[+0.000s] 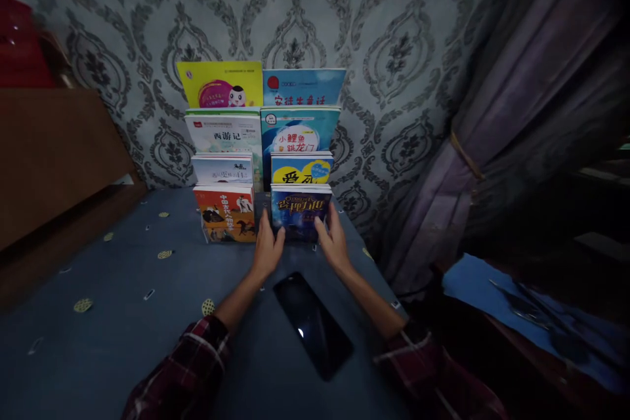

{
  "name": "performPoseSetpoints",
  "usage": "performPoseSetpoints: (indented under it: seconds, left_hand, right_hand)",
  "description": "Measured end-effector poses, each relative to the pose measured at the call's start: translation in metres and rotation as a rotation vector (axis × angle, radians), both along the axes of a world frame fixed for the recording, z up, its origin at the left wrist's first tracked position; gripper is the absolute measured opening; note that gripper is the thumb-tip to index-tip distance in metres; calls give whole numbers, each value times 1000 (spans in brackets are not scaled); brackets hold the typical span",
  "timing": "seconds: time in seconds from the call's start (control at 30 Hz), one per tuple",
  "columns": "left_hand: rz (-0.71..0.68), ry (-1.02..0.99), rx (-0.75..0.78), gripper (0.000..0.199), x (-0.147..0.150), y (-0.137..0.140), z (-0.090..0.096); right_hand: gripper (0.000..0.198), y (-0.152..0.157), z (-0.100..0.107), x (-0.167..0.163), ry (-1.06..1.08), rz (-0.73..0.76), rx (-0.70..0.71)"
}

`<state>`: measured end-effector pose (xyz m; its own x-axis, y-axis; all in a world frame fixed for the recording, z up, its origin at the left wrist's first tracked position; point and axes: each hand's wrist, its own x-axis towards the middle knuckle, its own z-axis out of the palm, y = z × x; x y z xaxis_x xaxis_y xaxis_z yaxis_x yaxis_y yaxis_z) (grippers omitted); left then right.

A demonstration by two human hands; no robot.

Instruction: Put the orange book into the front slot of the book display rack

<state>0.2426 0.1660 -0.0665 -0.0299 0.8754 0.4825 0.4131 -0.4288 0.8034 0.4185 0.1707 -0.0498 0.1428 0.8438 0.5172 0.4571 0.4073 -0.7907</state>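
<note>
My left hand (pixel 268 244) and my right hand (pixel 335 236) grip a dark blue book (pixel 301 213) from its two sides, thumbs in front, fingers behind or along the edges. It stands upright in the front right row of a tiered clear book rack (pixel 205 235); pale page edges behind its cover suggest more than one book. Behind it is a yellow and blue book (pixel 301 169), then a teal book (pixel 300 131) and a blue one (pixel 305 86). To the left stand an orange book (pixel 225 213), a pale book (pixel 223 169), a white-green book (pixel 224 134) and a yellow book (pixel 221 82).
A black phone (pixel 314 325) lies on the blue patterned tablecloth (pixel 123 275) between my forearms. A cardboard box (pixel 54 157) stands at the left with a red item (pixel 22 42) above it. Patterned wall (pixel 295 6) rises behind; a tied curtain (pixel 443 177) hangs at the right.
</note>
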Motion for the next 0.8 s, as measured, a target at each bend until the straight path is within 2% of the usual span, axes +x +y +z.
performPoseSetpoints:
  seconds: [0.1, 0.37, 0.8]
  left_hand:
    - [-25, 13, 12, 72, 2, 0, 0]
    - [-30, 25, 27, 68, 1, 0, 1]
    - [-16, -44, 89, 63, 1, 2, 0]
  right_hand:
    - [79, 2, -4, -6, 74, -4, 32]
    - [73, 0, -26, -7, 95, -4, 36]
    - [67, 4, -39, -9, 61, -46, 125]
